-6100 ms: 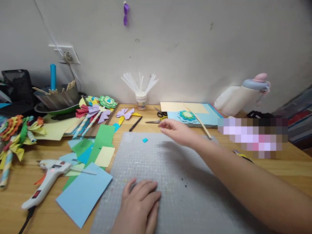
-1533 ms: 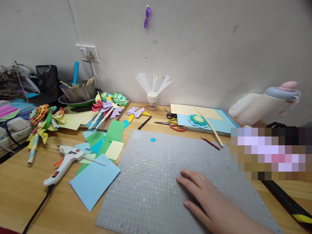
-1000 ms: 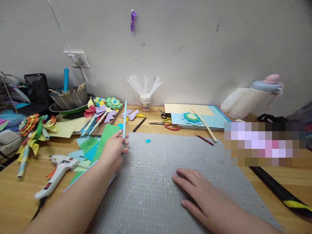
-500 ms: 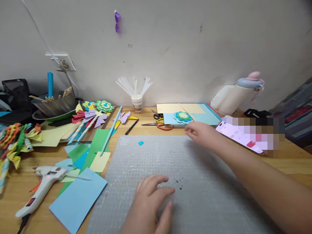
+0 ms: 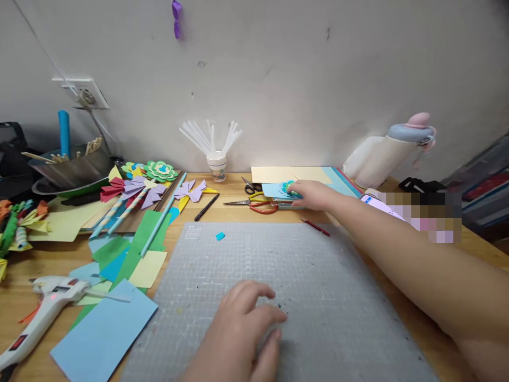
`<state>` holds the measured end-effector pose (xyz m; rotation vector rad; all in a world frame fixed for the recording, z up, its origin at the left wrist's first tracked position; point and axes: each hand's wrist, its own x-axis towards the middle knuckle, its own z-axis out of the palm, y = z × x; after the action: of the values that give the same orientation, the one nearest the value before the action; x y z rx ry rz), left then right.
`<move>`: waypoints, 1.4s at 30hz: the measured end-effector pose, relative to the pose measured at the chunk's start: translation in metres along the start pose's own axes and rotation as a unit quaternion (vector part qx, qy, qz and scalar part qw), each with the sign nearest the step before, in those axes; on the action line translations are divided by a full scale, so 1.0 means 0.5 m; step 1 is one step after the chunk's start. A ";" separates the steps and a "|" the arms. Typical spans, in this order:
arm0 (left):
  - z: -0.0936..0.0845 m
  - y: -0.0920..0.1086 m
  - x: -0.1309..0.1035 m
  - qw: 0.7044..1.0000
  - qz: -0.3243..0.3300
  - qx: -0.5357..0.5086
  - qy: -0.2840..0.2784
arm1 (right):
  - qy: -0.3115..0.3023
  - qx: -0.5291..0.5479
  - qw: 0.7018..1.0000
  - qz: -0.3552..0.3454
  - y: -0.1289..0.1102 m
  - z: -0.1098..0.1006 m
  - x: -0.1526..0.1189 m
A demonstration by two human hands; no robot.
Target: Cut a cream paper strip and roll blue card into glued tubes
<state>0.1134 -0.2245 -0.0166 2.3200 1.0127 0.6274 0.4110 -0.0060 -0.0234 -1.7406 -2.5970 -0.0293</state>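
Item: layered blue-and-green paper flower (image 5: 284,188), one. Location: on the paper stack (image 5: 272,175) at the back of the counter (image 5: 234,214), partly covered by my right grip (image 5: 312,194).

Right grip: fingertips at the flower, bent over its edge. My own knuckles block the view, so I cannot say whether I have it pinched or merely touched.

Left grip (image 5: 248,331): fingers loosely curled over the near part of the cutting mat (image 5: 199,297), released, holding nothing.

Apparently complete: the flower's layers look stacked. Left of the mat, paper pieces on striped stems (image 5: 127,212) also look made up.

Apparently outstanding: a pale blue stick (image 5: 161,218) lies across green paper, with no flower that I can see fixed to it. To my judgement, flower and stick are separate parts, well apart.

Stock at left: one blue sheet (image 5: 104,329), flat; one white glue gun (image 5: 35,323), lying on its side.

Sundries: blue scrap (image 5: 220,236), on the mat; dark red pencil (image 5: 317,228), at the mat's far edge; black pen (image 5: 207,207) and scissors (image 5: 238,202), beyond that edge; paper cup (image 5: 217,171) of white sticks, upright near the wall.
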 end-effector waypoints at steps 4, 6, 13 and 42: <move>-0.004 -0.015 0.131 0.996 -0.071 0.044 -0.021 | 0.001 0.031 0.999 0.012 0.029 -0.011 0.009; 0.009 -0.047 0.216 0.991 -0.088 0.103 -0.017 | 0.002 0.043 0.999 0.016 0.038 -0.013 0.012; 0.070 -0.140 0.413 0.978 -0.078 0.194 0.006 | 0.013 0.062 0.998 0.022 0.049 -0.016 0.017; 0.102 -0.167 0.424 0.973 -0.023 0.221 0.054 | 0.024 -0.002 0.999 -0.028 0.017 -0.002 -0.005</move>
<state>0.2297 -0.0280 -0.0649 2.6546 1.3673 0.5580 0.4198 -0.0049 -0.0225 -1.6471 -2.6137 -0.0761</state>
